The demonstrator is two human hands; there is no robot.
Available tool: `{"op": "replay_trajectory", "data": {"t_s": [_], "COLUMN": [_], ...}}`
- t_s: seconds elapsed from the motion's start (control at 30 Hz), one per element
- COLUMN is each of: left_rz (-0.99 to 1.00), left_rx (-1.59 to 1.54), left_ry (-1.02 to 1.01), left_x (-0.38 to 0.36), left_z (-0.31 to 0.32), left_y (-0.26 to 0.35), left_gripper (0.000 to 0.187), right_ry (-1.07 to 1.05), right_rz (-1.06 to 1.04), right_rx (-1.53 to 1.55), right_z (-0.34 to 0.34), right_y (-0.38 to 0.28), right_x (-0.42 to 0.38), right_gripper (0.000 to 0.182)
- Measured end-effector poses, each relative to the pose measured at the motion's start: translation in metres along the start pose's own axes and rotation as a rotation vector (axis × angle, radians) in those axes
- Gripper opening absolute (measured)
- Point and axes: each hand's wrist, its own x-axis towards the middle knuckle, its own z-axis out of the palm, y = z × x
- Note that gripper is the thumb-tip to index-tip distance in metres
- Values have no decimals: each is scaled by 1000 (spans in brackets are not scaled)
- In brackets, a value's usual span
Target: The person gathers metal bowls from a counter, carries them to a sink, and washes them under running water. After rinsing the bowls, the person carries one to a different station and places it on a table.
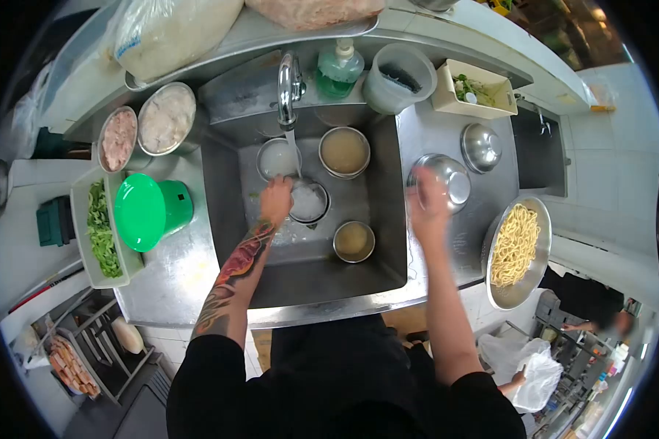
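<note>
In the sink, my left hand is closed on the rim of a small metal bowl under the running faucet. Foamy water fills this bowl. My right hand, smeared by motion, is over the left side of an upturned metal bowl on the counter; its fingers are not clear. Behind my left hand, a metal bowl holds cloudy water. A larger bowl and a smaller bowl with tan contents sit to the right in the sink.
Another upturned bowl and noodles in a metal bowl are on the right. A green container, leafy greens and meat bowls stand left. A soap bottle is behind the sink. Another person is lower right.
</note>
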Motion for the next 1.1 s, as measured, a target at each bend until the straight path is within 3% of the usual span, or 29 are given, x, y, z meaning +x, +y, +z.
{"op": "replay_trajectory", "data": {"t_s": [0.03,0.1,0.13,0.2,0.23,0.3,0.33,0.37,0.43,0.47,0.5,0.53,0.57,0.63,0.67,0.7,0.77,0.8,0.83,0.87,0.9,0.93,0.97,1.0,1.03,1.1], "left_rz": [11,-159,-141,-680,-673,-671,-441,-484,-587,-591,-659,-725,-729,-545,-557,-560,-698,-705,-676,-640,-600,-597,-678,-755,-760,-615], "left_rx": [18,53,63,-401,-388,-731,-529,-594,-747,-748,-898,-1042,-1039,-678,-726,-731,-988,-987,-904,-820,-737,-739,-909,-1072,-1072,-705], "left_ry": [6,109,124,-143,-139,202,356,408,275,276,103,-74,-74,360,279,278,-66,-64,58,176,294,295,107,-89,-84,61], "left_x": [5,14,19,22,17,-2,-11,-13,-14,-17,-15,-15,-18,-15,-15,-16,-22,-24,-25,-25,-22,-20,-22,-25,-27,-29], "left_z": [-24,-65,-78,-99,-99,-83,-59,-62,-91,-107,-128,-139,-125,-91,-102,-104,-107,-107,-105,-104,-109,-116,-124,-131,-125,-108], "left_y": [5,19,24,27,33,54,56,73,84,90,99,103,100,93,92,87,77,78,84,89,94,93,88,87,85,82], "left_gripper": [30,24,24,37,37,58,77,80,82,82,82,83,83,82,80,80,78,78,78,77,76,76,76,76,76,77], "right_ry": [-59,-184,-271,-340,-334,-238,-239,-379,-523,-317,-111,-78,-96,-278,-442,-485,-126,-242,-244,-297,-403,-514,-625,-395,-165,-262], "right_rz": [-309,-163,-32,412,411,1022,1019,1071,1109,772,415,432,527,882,989,927,370,518,520,763,861,967,1072,737,384,489], "right_rx": [-49,-105,-182,73,87,757,764,832,896,475,67,-9,75,546,625,520,-31,-5,-3,366,474,569,643,286,-57,-17], "right_z": [31,110,157,223,229,238,251,269,267,248,237,231,248,280,276,266,235,256,262,274,270,266,262,243,237,255], "right_y": [-11,2,24,37,25,5,2,6,11,30,39,29,31,16,12,19,39,59,45,23,27,31,35,44,50,44], "right_x": [-5,-29,-39,-39,-35,-33,-41,-54,-48,-39,-26,-17,-19,-47,-51,-44,-19,-17,-28,-47,-49,-51,-53,-39,-28,-37], "right_gripper": [40,60,71,69,69,54,54,44,35,28,25,23,23,23,24,25,27,31,31,37,39,42,45,39,33,36]}}
